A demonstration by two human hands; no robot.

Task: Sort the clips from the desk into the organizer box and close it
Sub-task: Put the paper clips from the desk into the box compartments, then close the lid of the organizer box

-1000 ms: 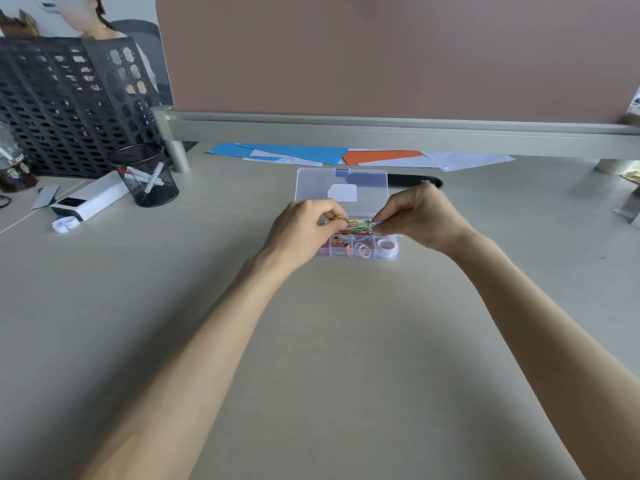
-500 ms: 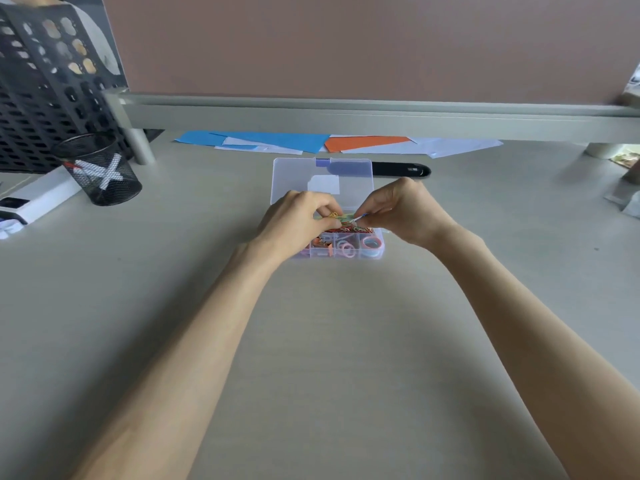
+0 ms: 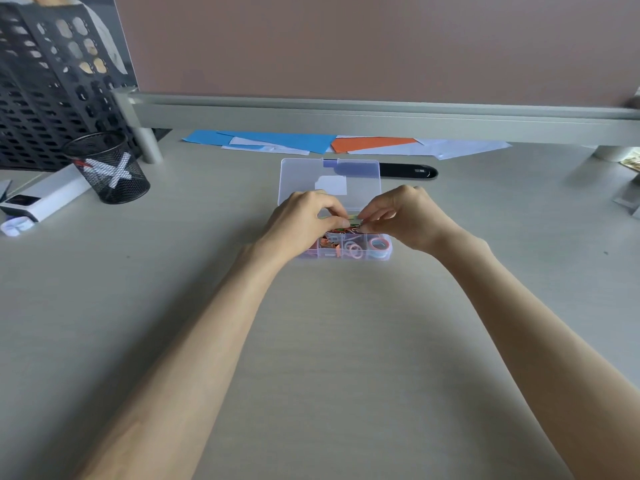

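Observation:
A clear plastic organizer box (image 3: 387, 251) stands open in the middle of the desk, its lid (image 3: 301, 178) laid back flat behind it. Its front compartments hold orange clips (image 3: 329, 242), pink rings (image 3: 355, 250) and a blue-pink ring. My left hand (image 3: 301, 225) and my right hand (image 3: 408, 218) meet just above the box's back row. Both pinch a small bunch of coloured paper clips (image 3: 354, 223) between their fingertips. The back compartments are mostly hidden by my fingers.
A black mesh pen cup (image 3: 110, 171) and a white device (image 3: 45, 200) sit at the left, in front of a black perforated file rack (image 3: 45, 84). Blue, orange and white papers (image 3: 277, 140) lie under the partition rail. A black pen-like case (image 3: 408, 171) lies behind the lid.
The view has shifted, so the box and hands sit lower and more centred in the frame. My hands stay pinched together on the clips above the box, fingertips slightly closer.

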